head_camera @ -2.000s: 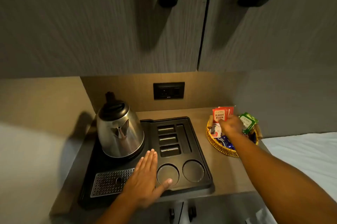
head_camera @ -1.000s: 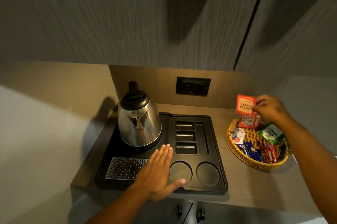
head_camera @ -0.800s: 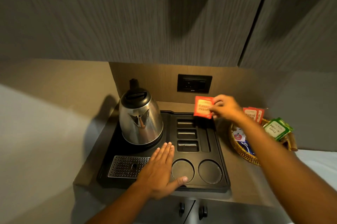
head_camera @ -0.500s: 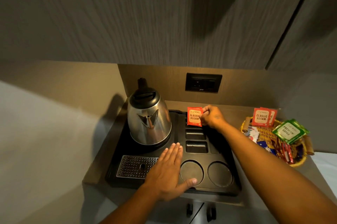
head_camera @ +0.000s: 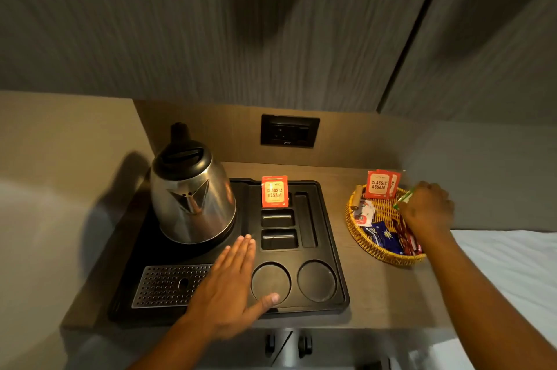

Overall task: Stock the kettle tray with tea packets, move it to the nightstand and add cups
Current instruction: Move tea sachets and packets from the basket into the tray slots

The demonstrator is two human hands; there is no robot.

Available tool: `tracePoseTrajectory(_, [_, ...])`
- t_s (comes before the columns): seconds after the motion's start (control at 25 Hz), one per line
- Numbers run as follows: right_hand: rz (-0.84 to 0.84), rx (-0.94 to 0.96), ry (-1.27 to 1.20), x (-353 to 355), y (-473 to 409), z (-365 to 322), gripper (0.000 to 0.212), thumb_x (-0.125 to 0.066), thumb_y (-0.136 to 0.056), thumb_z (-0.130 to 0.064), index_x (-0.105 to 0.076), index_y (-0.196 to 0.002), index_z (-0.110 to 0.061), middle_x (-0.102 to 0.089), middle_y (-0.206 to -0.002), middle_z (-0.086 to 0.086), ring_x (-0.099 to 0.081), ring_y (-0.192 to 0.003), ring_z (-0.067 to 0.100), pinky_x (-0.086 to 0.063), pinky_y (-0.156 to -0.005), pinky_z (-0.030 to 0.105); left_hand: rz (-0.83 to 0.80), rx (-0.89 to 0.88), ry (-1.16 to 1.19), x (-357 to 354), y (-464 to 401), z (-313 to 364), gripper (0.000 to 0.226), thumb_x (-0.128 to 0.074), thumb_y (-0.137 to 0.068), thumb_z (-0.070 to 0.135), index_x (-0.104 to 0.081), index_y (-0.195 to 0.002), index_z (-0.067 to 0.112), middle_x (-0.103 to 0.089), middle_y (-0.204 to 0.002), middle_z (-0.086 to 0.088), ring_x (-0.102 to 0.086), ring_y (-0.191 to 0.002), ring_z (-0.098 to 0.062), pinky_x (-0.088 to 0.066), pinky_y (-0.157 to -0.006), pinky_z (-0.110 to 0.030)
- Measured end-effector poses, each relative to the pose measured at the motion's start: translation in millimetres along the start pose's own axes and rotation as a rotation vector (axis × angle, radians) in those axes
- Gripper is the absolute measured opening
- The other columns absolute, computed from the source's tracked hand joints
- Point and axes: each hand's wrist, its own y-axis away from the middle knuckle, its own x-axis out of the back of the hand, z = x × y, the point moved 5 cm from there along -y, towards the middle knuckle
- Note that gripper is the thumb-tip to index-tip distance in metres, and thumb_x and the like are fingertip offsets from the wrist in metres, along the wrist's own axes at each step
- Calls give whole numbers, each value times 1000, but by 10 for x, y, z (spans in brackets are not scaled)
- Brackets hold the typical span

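Note:
A black kettle tray (head_camera: 331, 237) lies on a wooden counter and carries a steel kettle (head_camera: 193, 194) at its back left. One red Classic Assam tea packet (head_camera: 274, 191) stands upright in the tray's rearmost slot. My left hand (head_camera: 232, 285) rests flat, fingers spread, on the tray's front beside two round cup recesses. To the right, a wicker basket (head_camera: 367, 246) holds more red packets (head_camera: 380, 185), blue sachets and others. My right hand (head_camera: 426, 210) is over the basket, fingers closed on a green packet (head_camera: 402, 200), which is mostly hidden.
A black wall socket (head_camera: 289, 130) sits on the back panel behind the tray. Grey cabinet doors hang overhead. A white bed surface (head_camera: 512, 264) adjoins the counter on the right. A metal drip grid (head_camera: 171, 285) fills the tray's front left.
My right hand carried a red packet from the basket to the tray's rear slot, let it go there, then went back to the basket and closed on a green packet. Left hand stayed put.

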Motion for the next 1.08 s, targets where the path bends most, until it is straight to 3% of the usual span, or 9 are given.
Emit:
tracePoseTrajectory(0.12, [-81,-13,80,-58,-65,179,69,-76,-68,-51,-57,-120,-9,-58,-113,17,-56,-104,34,-47,-85,41,1,5,5,23,8,5,105,-16,-82,88,27,-149,20,31,-159,0,28,-146,-16,14,-120,-35])
tracePoseTrajectory(0.32, [-143,-24,103,-94,-47,139,70,-77,-70,-49,-56,-122,-8,-57,-117,17,-56,-107,33,-47,-85,40,11,-6,11,2,17,-3,105,-15,-82,89,26,-150,19,31,-158,1,27,-147,-16,11,-122,-38])
tracePoseTrajectory(0.48, [-93,6,125,10,-73,123,46,-74,-77,-29,-58,-114,-7,-57,-107,19,-59,-101,36,-45,-84,41,16,-10,15,12,25,4,104,-16,-83,88,26,-149,20,27,-160,1,26,-147,-16,8,-123,-38])
tracePoseTrajectory(0.64, [-202,-28,-113,80,-152,131,14,-67,-83,-15,-66,-94,-8,-66,-89,17,-62,-86,35,-43,-84,42,37,-15,6,11,27,-13,106,-15,-83,88,20,-153,18,24,-162,0,25,-148,-15,8,-123,-38])
tracePoseTrajectory(0.76, [-240,-54,-308,407,-134,53,9,-68,-86,-16,-71,-91,-11,-71,-95,20,-65,-77,34,-54,-76,44,31,-8,-1,10,21,-15,106,-16,-83,88,20,-154,17,24,-161,0,25,-148,-16,8,-123,-38])
tracePoseTrajectory(0.88, [-239,129,-486,801,49,-428,22,-65,-88,-11,-68,-110,-10,-69,-108,16,-61,-81,25,-51,-65,33,27,-14,2,8,22,-12,105,-17,-84,87,18,-154,17,23,-161,0,24,-148,-16,5,-124,-41])
tracePoseTrajectory(0.96, [-334,327,-598,891,365,-1012,27,-63,-89,-8,-65,-116,-8,-66,-112,12,-57,-91,19,-46,-70,28,28,-17,-4,5,24,-11,105,-17,-84,87,18,-154,16,23,-161,-1,24,-148,-16,7,-124,-39])
tracePoseTrajectory(1.08, [-542,509,-529,570,864,-1824,24,-63,-89,-11,-66,-114,-14,-66,-113,6,-59,-98,16,-48,-77,29,35,-25,-12,5,29,-14,105,-17,-85,86,17,-154,15,21,-162,-1,23,-148,-16,5,-124,-40])
